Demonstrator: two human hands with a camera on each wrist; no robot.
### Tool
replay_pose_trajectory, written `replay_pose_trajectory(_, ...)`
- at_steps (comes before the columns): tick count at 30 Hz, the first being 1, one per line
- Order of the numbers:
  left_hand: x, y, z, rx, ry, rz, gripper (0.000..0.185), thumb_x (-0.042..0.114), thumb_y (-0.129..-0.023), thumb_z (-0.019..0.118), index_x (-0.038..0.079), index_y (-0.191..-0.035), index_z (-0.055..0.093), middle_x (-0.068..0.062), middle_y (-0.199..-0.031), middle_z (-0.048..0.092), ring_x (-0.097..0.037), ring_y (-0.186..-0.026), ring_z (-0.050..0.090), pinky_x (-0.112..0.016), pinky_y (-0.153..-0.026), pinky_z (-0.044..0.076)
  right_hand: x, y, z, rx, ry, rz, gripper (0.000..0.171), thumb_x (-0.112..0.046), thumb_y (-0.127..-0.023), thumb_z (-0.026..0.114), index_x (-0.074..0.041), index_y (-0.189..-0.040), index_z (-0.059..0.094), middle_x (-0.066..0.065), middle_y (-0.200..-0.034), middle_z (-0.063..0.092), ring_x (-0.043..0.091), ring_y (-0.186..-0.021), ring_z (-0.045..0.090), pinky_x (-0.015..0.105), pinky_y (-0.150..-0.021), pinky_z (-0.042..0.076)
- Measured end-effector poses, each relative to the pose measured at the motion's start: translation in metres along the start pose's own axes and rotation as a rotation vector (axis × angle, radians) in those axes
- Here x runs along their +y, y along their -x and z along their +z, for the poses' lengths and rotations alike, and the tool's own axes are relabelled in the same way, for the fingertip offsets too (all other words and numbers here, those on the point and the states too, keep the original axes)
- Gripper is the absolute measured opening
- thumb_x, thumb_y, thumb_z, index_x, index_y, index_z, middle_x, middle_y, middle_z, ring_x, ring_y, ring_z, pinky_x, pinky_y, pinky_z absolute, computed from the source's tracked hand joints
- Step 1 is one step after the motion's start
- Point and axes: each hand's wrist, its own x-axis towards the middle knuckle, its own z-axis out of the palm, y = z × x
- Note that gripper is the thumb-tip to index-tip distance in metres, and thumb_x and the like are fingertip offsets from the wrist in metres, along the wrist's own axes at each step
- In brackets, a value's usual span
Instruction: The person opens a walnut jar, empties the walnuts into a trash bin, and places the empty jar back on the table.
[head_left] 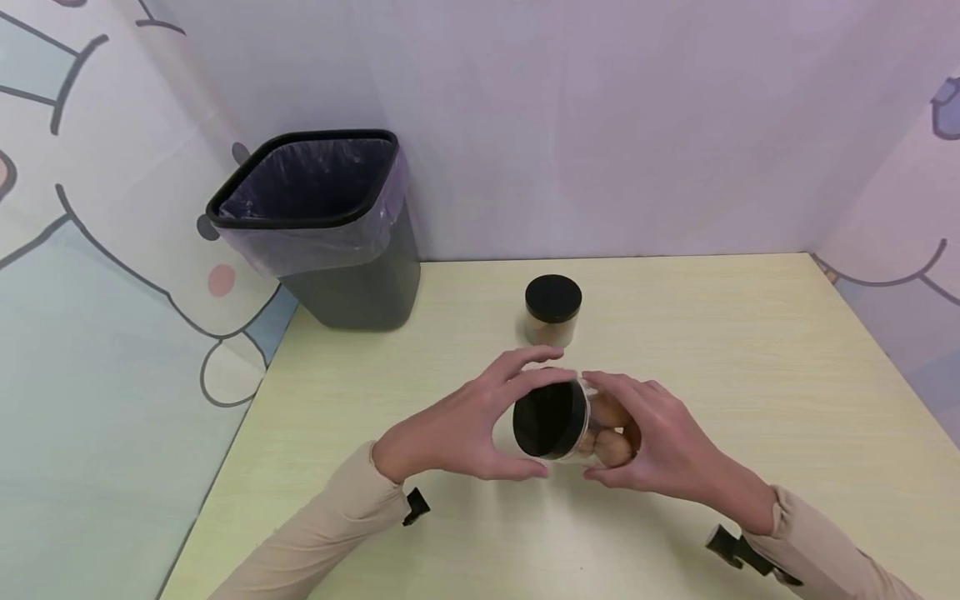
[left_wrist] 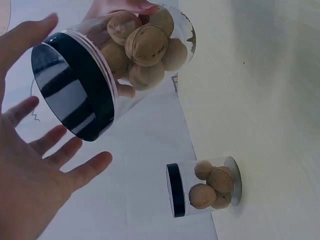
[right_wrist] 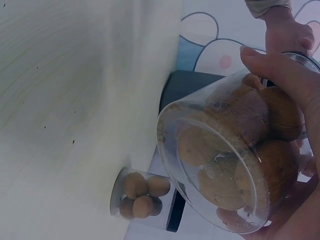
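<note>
Clear plastic forms the held jar, which is filled with walnuts and carried above the pale yellow-green table, tipped onto its side. Its long axis runs roughly left–right, with the black lid facing the left hand and the base seated in the right hand. The right hand's fingers curl round the clear body. The left hand is spread around the lid's rim; in the left wrist view its fingers stand slightly clear of the lid, so contact cannot be confirmed. A second jar stands upright just beyond the hands — lid on. A lined black bin sits at the table's far-left corner.
</note>
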Motion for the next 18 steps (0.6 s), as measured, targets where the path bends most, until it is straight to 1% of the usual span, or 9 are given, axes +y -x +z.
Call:
replay_pose_trajectory(1,0.0003,0.0005,-0.0013,-0.017,0.008,0.027,0.084,0.031,-0.073,0.079,0.03,-0.144,0.033,0.008,-0.149,0.022,-0.01,-0.134,0.026,-0.03,-0.098,0.039,-0.0004,-0.0001,-0.0002,-0.003,-0.004,0.005,0.102,-0.043,-0.047,0.092,-0.012,-0.134,0.05,-0.003,-0.119,0.061,0.006,-0.088,0.058,0.039,-0.079,0.044)
replay_pose_trajectory(3,0.0005,0.0009,-0.0026,-0.026,0.013,0.071,0.079,0.023,-0.073,0.077,0.027,-0.142,0.037,0.006,-0.149,0.024,-0.011,-0.135,0.025,-0.028,-0.099,0.038,-0.001,0.0,-0.0005,-0.011,-0.011,0.014,0.1,-0.044,-0.049,0.091,-0.013,-0.134,0.05,-0.003,-0.119,0.06,0.006,-0.089,0.058,0.038,-0.08,0.043)
replay_pose_trajectory(4,0.0003,0.0007,-0.0025,-0.017,0.009,0.083,0.077,0.022,-0.073,0.077,0.026,-0.141,0.039,0.004,-0.147,0.027,-0.011,-0.134,0.026,-0.027,-0.099,0.038,-0.0013,0.0001,-0.0006,-0.018,-0.015,0.022,0.099,-0.045,-0.049,0.091,-0.013,-0.134,0.05,-0.003,-0.119,0.06,0.006,-0.089,0.058,0.038,-0.08,0.043)
replay_pose_trajectory(6,-0.0005,0.0006,-0.001,0.02,0.002,0.078,0.074,0.025,-0.072,0.077,0.025,-0.138,0.043,0.003,-0.141,0.033,-0.01,-0.129,0.031,-0.026,-0.097,0.039,-0.0019,0.0003,-0.0008,-0.034,-0.022,0.039,0.098,-0.045,-0.05,0.09,-0.013,-0.134,0.05,-0.004,-0.12,0.06,0.005,-0.09,0.057,0.037,-0.081,0.042)
replay_pose_trajectory(8,-0.0014,0.0001,0.0014,0.068,-0.003,0.055,0.075,0.033,-0.07,0.079,0.024,-0.136,0.045,0.002,-0.134,0.038,-0.01,-0.122,0.038,-0.025,-0.092,0.042,-0.0019,0.0006,-0.0004,-0.041,-0.019,0.045,0.098,-0.045,-0.05,0.09,-0.013,-0.134,0.049,-0.004,-0.12,0.06,0.004,-0.09,0.056,0.036,-0.08,0.042)
replay_pose_trajectory(10,-0.0018,-0.0001,0.0037,0.111,0.003,0.017,0.076,0.041,-0.069,0.08,0.024,-0.135,0.046,0.004,-0.128,0.041,-0.01,-0.114,0.045,-0.024,-0.084,0.046,-0.0015,0.0005,0.0002,-0.036,-0.015,0.038,0.1,-0.044,-0.048,0.091,-0.012,-0.134,0.049,-0.004,-0.12,0.06,0.004,-0.089,0.057,0.036,-0.079,0.043)
replay_pose_trajectory(12,-0.0019,-0.0001,0.0055,0.139,0.008,-0.016,0.077,0.045,-0.068,0.08,0.023,-0.134,0.046,0.006,-0.125,0.043,-0.011,-0.107,0.049,-0.023,-0.075,0.048,-0.0011,0.0002,0.0007,-0.024,-0.008,0.024,0.102,-0.042,-0.046,0.092,-0.012,-0.134,0.049,-0.004,-0.119,0.06,0.004,-0.087,0.057,0.036,-0.078,0.043)
replay_pose_trajectory(14,-0.0013,0.0,0.0062,0.15,0.009,-0.047,0.078,0.047,-0.068,0.08,0.023,-0.134,0.046,0.007,-0.123,0.044,-0.012,-0.103,0.051,-0.022,-0.068,0.048,-0.0008,-0.0002,0.0008,-0.011,-0.003,0.011,0.103,-0.041,-0.045,0.093,-0.012,-0.134,0.049,-0.005,-0.118,0.06,0.003,-0.086,0.057,0.036,-0.077,0.044)
replay_pose_trajectory(18,-0.0012,0.0005,0.0068,0.148,0.005,-0.079,0.078,0.047,-0.069,0.08,0.024,-0.135,0.045,0.008,-0.121,0.045,-0.009,-0.103,0.051,-0.023,-0.066,0.048,-0.0016,-0.0005,0.0006,-0.004,-0.01,0.01,0.103,-0.041,-0.046,0.093,-0.012,-0.134,0.049,-0.005,-0.117,0.06,0.004,-0.085,0.056,0.037,-0.077,0.044)
